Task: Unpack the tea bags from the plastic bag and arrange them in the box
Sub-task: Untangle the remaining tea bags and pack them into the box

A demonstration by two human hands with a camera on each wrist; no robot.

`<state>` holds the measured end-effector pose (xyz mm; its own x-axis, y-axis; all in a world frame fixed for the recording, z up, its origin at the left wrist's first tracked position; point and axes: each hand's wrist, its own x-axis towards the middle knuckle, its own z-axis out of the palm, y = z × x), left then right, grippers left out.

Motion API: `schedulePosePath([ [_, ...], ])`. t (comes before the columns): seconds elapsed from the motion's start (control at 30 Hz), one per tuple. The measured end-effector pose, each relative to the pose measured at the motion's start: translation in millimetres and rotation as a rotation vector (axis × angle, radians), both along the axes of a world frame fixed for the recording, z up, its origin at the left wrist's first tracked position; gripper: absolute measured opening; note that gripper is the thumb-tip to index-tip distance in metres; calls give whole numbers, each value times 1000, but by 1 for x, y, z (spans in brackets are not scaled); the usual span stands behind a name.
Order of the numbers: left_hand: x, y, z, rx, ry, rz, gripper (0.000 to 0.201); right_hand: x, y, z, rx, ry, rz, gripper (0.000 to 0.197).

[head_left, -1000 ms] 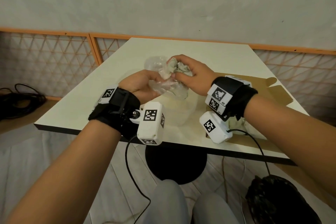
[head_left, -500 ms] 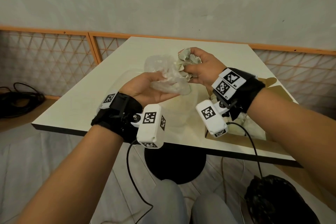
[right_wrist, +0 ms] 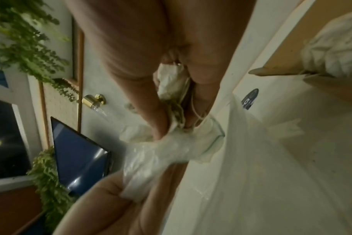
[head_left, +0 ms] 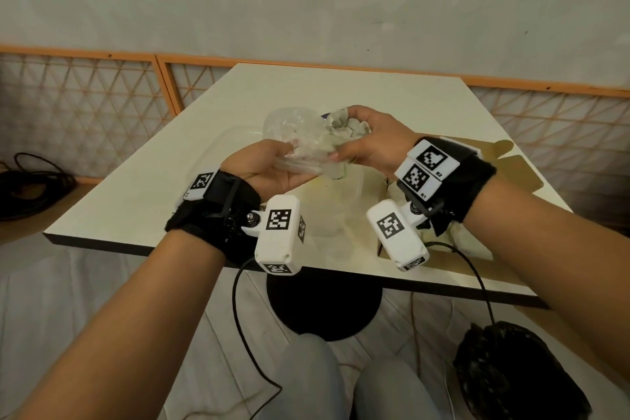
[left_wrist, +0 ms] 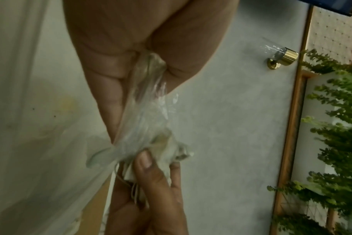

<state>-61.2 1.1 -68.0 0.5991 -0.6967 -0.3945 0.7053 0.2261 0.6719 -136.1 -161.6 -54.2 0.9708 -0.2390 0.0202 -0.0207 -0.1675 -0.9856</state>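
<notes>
My left hand (head_left: 269,170) is clenched round one clear bag (head_left: 300,143), held up over the table (head_left: 170,181). My right hand (head_left: 368,143) grips a crumpled bunch of tea bags (head_left: 341,124) at the bag's mouth; I cannot count them, they are bunched too tight. One cardboard box (head_left: 511,174) lies open on the table just beyond my right wrist.

The right wrist view alone shows pale tea bags (right_wrist: 336,47) already lying in the box, and strings trailing from the bunch in my fingers (right_wrist: 147,101). The left wrist view shows my thumb pressing the bunch (left_wrist: 171,151). Only the head view shows both hands above the table.
</notes>
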Motion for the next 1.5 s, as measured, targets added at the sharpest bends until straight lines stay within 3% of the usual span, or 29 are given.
schedulePosePath([
  [0.27,4,12,16,416,-196,178,45,-21,-21,4,323,-2,-75,45],
  [0.37,3,15,21,561,-390,371,72,-31,-28,8,360,-27,-73,48],
  [0.43,-4,17,26,534,-535,569,74,-41,-30,10,355,-42,-70,49],
  [0.5,-20,21,28,324,-587,696,47,-55,-30,10,342,-51,-75,47],
  [0.57,-45,20,27,104,-529,604,20,-71,-29,7,329,-63,-79,47],
  [0.67,-81,1,13,-57,-385,301,5,-98,-25,-2,318,-81,-48,45],
  [0.73,-98,-18,1,-94,-378,173,8,-117,-20,-10,303,-111,-24,44],
  [0.83,-119,-44,-12,-139,-386,139,10,-145,-10,-23,302,-172,-12,44],
  [0.93,-146,-63,-19,-160,-348,75,15,-170,1,-34,107,-197,19,43],
  [1.13,-193,-57,-44,-185,-230,-117,56,-199,18,-55,-125,-203,57,40],
  [1.27,-205,-43,-65,-238,-116,-207,35,-204,26,-77,-577,-113,41,40],
  [1.37,-204,-39,-75,-213,-77,-155,29,-204,31,-91,-980,-4,-32,42],
  [1.43,-202,-37,-81,-206,-67,-126,34,-204,30,-99,-989,4,-54,56],
  [1.5,-201,-37,-88,-232,-47,-112,37,-205,28,-103,-864,-52,-41,65],
])
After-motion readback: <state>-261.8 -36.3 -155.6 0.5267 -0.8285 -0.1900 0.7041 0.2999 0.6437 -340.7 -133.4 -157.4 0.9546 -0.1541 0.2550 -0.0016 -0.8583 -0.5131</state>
